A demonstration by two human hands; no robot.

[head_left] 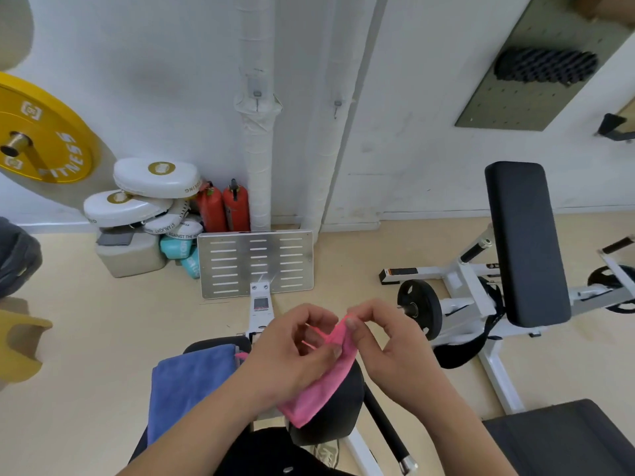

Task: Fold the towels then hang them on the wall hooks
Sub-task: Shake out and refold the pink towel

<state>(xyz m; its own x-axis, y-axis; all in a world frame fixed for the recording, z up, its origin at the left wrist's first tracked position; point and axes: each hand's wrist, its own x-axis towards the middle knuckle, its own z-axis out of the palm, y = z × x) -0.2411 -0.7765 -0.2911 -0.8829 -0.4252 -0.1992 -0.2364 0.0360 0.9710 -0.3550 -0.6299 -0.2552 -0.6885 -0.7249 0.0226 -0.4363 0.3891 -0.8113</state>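
Both hands are raised over the black padded machine seat (336, 417), working a small pink microfibre towel (319, 383). The right hand (388, 341) pinches its top corner between thumb and fingertips. The left hand (292, 355) curls round the cloth just below, hiding much of its upper edge, where thin pink strands poke out. A blue fleecy towel (185, 376) lies draped on the seat's left side, its lower end cut off by the forearm. Two small metal wall hooks (256, 94) are on the white wall ahead, too small to make out.
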